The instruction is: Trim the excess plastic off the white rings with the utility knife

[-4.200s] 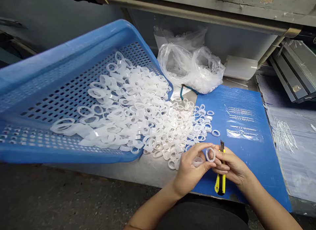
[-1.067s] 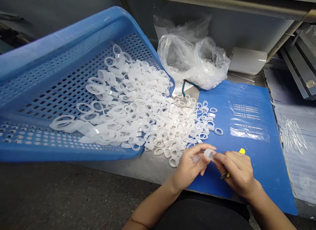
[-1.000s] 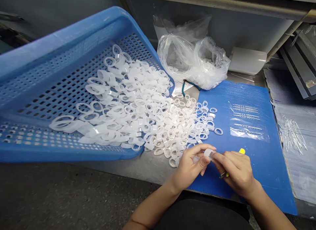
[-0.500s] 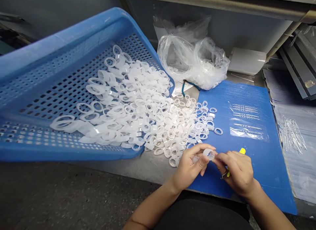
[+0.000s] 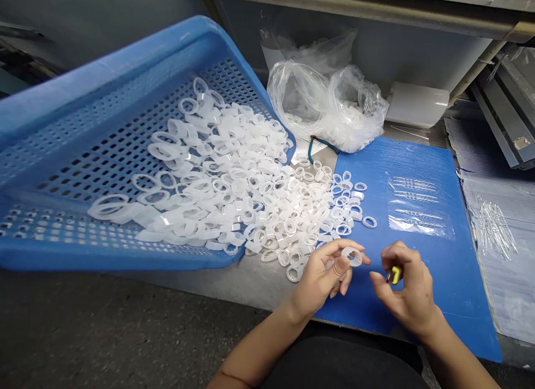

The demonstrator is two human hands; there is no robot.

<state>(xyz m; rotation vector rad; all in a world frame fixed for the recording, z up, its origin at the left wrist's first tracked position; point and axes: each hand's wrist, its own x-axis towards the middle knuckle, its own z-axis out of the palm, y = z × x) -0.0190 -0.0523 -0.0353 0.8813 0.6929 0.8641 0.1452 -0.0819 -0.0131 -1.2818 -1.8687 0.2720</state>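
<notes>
I've got my left hand (image 5: 320,283) pinching a translucent silicone ring (image 5: 353,257) between its fingers just above the blue plastic mat (image 5: 443,300), my right hand (image 5: 407,286) curled shut around a yellow utility knife (image 5: 395,275), and loose rings (image 5: 267,210) heaped beyond, spilling from a tilted blue perforated tray (image 5: 125,63).

You are working in a small parts-production workshop. Verify this by the bulk stock: a perforated blue plastic crate (image 5: 104,79) rests on the grey metal surface (image 5: 267,288), loaded with a heap of translucent plastic rings (image 5: 267,205). Also identify the blue corrugated plastic sheet (image 5: 434,305), the clear polythene bag (image 5: 326,107) holding more rings, and the worn steel rail (image 5: 355,4) overhead.
</notes>
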